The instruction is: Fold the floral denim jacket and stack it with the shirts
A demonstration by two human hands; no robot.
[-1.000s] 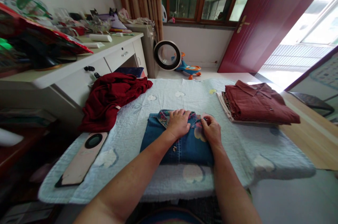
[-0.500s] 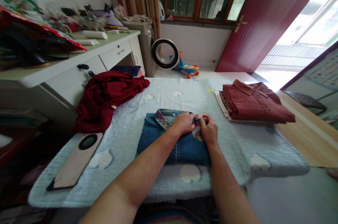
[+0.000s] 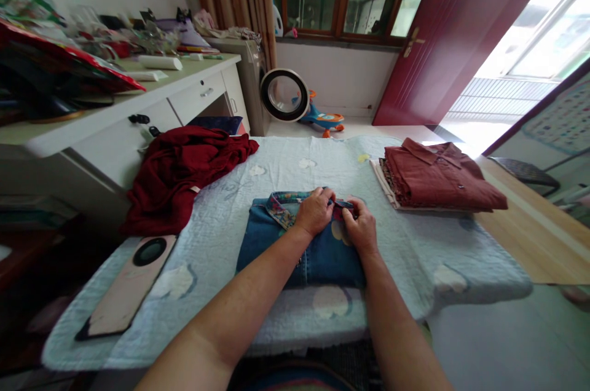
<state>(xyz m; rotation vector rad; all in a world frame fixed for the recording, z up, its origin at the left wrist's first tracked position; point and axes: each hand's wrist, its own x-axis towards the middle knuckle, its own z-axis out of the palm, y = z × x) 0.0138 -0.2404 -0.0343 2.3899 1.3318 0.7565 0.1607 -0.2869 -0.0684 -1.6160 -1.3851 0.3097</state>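
**Denim shirt (image 3: 338,268): both hands on R half of collar (image 3: 281,211)**

Nearest: the shirt lies folded, front up, on a pale-blue quilted cover (image 3: 295,329), collar end away from the wearer. L hand (image 3: 316,211) grasps the collar edge just R of centre, fingers bent over it; thumb grip partly hidden. R hand (image 3: 361,225) pinches the collar's R end betw. thumb & fingers. Hands close together, apart by a short bit of collar.

To do it well (my judgement): hold w/ L, work the R end out w/ R, light pull only, so the folded body doesn't skew. Lay the floral side flat, tip pointing down the front, & check it vs. the L half, which looks fairly flat. Smooth outward from centre; avoid leaning forearms on the front.

Further out: pale panel w/ dark round inset (image 3: 110,302) at L, ID unclear; folded clothes stack (image 3: 442,179) at R, well clear of the shirt; crumpled dark-red cloth (image 3: 177,179) far L.

Beyond the cover: round appliance door (image 3: 284,94), open, blue-orange toy (image 3: 325,117) just beside it.
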